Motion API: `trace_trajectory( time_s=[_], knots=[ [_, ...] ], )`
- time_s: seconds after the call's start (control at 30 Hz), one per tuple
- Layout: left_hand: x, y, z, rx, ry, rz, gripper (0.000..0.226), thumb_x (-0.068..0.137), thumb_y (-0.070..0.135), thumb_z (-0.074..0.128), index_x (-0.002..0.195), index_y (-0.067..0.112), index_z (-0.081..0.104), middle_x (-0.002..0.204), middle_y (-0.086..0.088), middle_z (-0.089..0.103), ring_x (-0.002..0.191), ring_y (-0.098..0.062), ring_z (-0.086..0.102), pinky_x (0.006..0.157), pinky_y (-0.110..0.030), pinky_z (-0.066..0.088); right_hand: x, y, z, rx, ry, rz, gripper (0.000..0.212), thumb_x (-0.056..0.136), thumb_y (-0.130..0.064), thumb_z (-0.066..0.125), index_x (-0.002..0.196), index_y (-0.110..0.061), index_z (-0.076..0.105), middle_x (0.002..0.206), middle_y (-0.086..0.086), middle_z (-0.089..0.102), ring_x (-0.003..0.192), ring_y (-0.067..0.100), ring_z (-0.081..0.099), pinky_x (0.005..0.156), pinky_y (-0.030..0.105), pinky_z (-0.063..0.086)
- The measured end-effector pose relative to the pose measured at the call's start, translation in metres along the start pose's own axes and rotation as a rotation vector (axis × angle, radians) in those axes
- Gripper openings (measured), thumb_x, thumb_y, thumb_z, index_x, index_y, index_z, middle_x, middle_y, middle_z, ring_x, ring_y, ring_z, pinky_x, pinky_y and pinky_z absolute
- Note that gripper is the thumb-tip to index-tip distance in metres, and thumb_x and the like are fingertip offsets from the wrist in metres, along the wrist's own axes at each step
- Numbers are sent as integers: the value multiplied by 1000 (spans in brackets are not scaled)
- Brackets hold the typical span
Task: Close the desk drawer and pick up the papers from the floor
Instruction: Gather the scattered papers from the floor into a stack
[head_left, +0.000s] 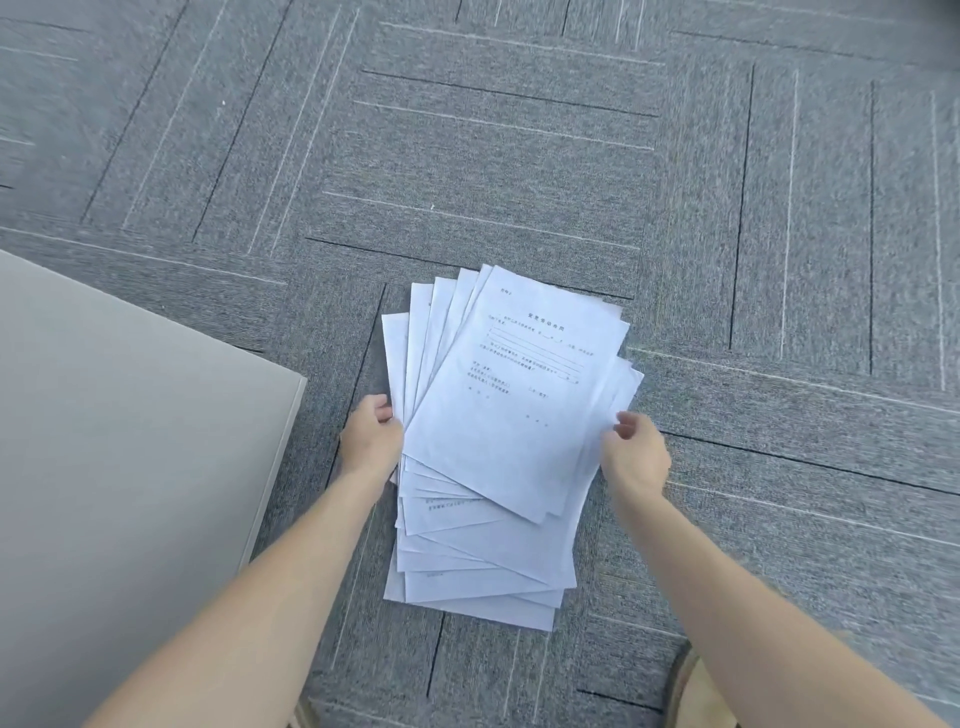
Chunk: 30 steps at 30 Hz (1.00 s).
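Observation:
A fanned pile of several white printed papers lies on the grey carpet floor in the middle of the view. My left hand grips the left edge of the pile, fingers curled around the sheets. At the pile's right edge my right hand has thumb and fingers pinching the upper sheets. The top sheet shows lines of printed text. No drawer shows in this view.
A beige flat desk surface fills the lower left, its corner close to my left hand. Grey carpet tiles with line patterns stretch beyond and to the right. A shoe tip shows at the bottom right.

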<state>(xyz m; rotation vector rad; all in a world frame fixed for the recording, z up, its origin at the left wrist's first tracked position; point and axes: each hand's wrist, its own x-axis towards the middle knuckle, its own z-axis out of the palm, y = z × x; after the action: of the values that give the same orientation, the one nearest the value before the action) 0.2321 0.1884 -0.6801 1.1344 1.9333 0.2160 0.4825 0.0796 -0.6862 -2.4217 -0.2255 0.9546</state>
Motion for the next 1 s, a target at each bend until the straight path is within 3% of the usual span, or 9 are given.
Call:
trace_trajectory(
  time_s=[0.07,0.23,0.33,0.47,0.53,0.67,0.83,0.93,1.0],
  knots=[
    [1,-1,1,49,15,-18,40,90,13,52,130,11,56,119,-7,67,112,-28,61,92,-32,44,-1,3,3,-73,58,19,30,91,-12,53,119,-7,63,116,11,65,101,31,64,88,38,51],
    [-2,-1,8,148,-61,20,32,91,12,50,124,11,54,101,-6,61,95,-28,59,83,-36,45,-4,12,16,-145,-65,-56,17,87,-11,44,80,-4,57,101,27,63,66,27,47,62,32,37],
    [-8,-4,11,198,-116,64,32,92,9,47,123,15,53,98,-5,60,92,-28,59,83,-39,47,-8,9,19,-194,-141,-113,17,88,-9,45,72,-14,49,95,26,62,66,27,44,54,29,30],
    [-14,-8,11,256,-146,98,41,91,11,50,131,18,50,102,-7,64,96,-29,62,82,-38,47,-19,6,18,-135,-145,-130,15,87,-7,43,80,-15,54,88,17,54,86,30,52,69,32,38],
    [-19,-7,10,261,-172,89,46,91,10,49,135,21,46,103,-8,63,95,-30,62,80,-37,47,-22,6,19,-152,-157,-112,17,91,-7,43,97,-8,59,97,16,50,91,33,54,76,34,40],
    [-25,-8,10,245,-224,48,55,87,12,48,139,30,38,107,-11,66,92,-35,67,87,-43,56,-27,4,21,-192,-182,-49,31,98,-14,46,123,2,50,127,23,48,86,29,44,78,32,35],
    [-27,-15,13,225,-260,25,65,86,16,46,143,41,29,118,-14,67,92,-37,70,87,-47,58,-25,5,23,-165,-201,7,22,98,-18,44,110,-1,49,116,24,60,96,34,53,82,38,41],
    [-27,-18,13,206,-261,33,66,87,17,45,146,41,26,119,-14,67,92,-34,69,87,-45,58,-28,6,22,-120,-245,17,21,97,-17,43,110,-1,48,106,19,59,91,31,52,77,36,39],
    [-27,-18,12,243,-234,55,65,90,18,45,150,34,24,127,-15,62,103,-34,65,93,-42,53,-29,7,22,-75,-289,3,18,96,-17,48,110,-5,51,106,14,60,94,30,55,78,35,43]
  ],
)
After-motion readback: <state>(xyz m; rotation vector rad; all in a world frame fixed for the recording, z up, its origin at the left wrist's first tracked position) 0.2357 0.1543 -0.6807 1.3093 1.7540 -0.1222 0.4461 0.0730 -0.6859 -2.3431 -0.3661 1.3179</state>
